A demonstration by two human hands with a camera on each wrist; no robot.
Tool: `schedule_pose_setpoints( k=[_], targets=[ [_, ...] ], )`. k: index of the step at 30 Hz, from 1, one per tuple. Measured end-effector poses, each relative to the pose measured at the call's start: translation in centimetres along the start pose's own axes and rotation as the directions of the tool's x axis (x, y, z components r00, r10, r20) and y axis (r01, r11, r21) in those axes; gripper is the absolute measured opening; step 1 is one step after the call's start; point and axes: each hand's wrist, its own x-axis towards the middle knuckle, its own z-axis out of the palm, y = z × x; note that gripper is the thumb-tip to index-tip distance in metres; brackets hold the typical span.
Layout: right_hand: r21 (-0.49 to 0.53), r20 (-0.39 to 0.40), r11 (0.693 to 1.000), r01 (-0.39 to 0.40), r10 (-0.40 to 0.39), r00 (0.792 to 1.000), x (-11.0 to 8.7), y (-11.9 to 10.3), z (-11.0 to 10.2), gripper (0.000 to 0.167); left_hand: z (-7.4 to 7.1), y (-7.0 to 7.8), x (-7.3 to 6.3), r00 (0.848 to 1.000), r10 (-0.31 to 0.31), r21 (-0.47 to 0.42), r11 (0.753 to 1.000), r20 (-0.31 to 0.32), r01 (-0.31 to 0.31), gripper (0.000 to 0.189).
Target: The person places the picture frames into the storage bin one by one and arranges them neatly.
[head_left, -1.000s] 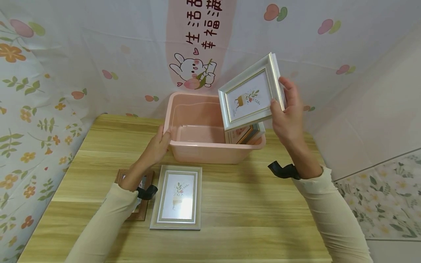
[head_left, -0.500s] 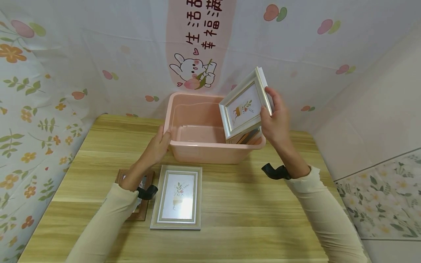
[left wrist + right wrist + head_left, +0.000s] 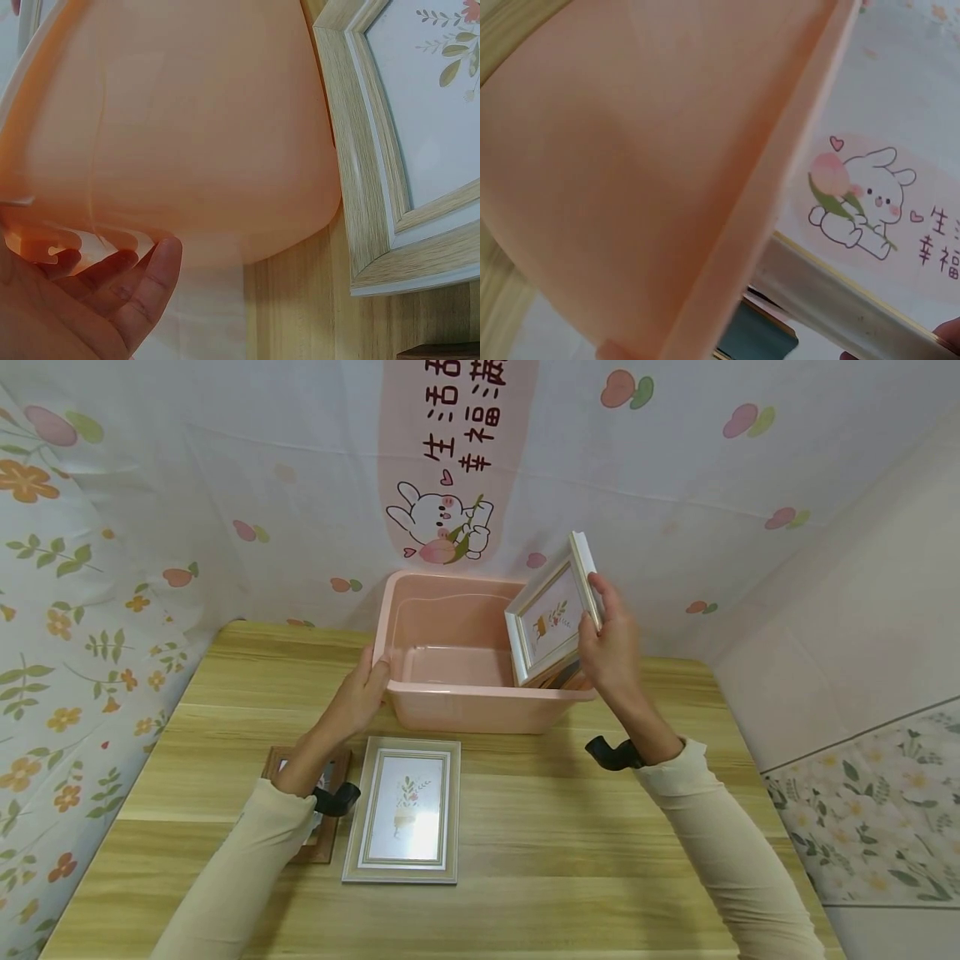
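My right hand (image 3: 611,643) pinches a white picture frame (image 3: 551,618) by its right side. The frame leans inside the right end of a pink plastic tub (image 3: 480,710), its lower part below the rim, in front of other frames (image 3: 566,677) that are mostly hidden. In the right wrist view the white frame's edge (image 3: 840,296) shows beyond the tub wall (image 3: 630,150), with only bits of fingers. At the tub's left rim, my left hand (image 3: 362,693) grips the edge, its fingers curled against the wall in the left wrist view (image 3: 112,292).
A light wood-grain picture frame (image 3: 402,810) lies on the table (image 3: 570,860) in front of the tub. Left of it, a brown frame (image 3: 322,835) is partly covered by my left forearm. A printed curtain (image 3: 300,485) hangs behind the tub.
My right hand has moved down and left, lowering the white picture frame from above the tub into its right end. My left hand has stayed on the rim.
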Motion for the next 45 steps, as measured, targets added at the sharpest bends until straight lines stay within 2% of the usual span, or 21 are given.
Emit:
schedule_pose_setpoints(
  k=[11, 20, 28, 36, 42, 45],
  targets=[
    [-0.060, -0.038, 0.997, 0.039, -0.041, 0.998, 0.0, 0.5, 1.4, 0.051, 0.0, -0.2, 0.1, 1.000, 0.001, -0.008, 1.000, -0.006, -0.001, 0.055],
    [-0.076, -0.035, 0.997, 0.027, -0.030, 0.999, 0.2, 1.1, 2.4, 0.050, 0.0, -0.1, 0.1, 1.000, 0.017, -0.005, 1.000, -0.001, -0.017, 0.055],
    [-0.126, -0.049, 0.988, 0.092, -0.099, 0.994, 0.2, 1.7, 3.3, 0.050, 0.0, -0.1, 0.0, 1.000, 0.008, -0.004, 1.000, -0.002, -0.008, 0.054],
    [-0.204, -0.032, 0.966, 0.156, -0.166, 0.986, 0.1, 2.2, 4.1, 0.046, -0.1, 0.0, 0.0, 1.000, 0.006, -0.003, 1.000, 0.000, -0.006, 0.053],
    [-0.289, -0.001, 0.948, 0.137, -0.143, 0.990, -0.2, 2.5, 4.4, 0.043, -0.1, -0.1, 0.0, 1.000, 0.006, -0.010, 1.000, 0.003, -0.006, 0.054],
    [-0.356, 0.014, 0.925, 0.131, -0.135, 0.991, -0.3, 2.7, 4.4, 0.042, -0.1, -0.1, 0.0, 1.000, 0.006, -0.010, 1.000, 0.002, -0.006, 0.053]
  ],
)
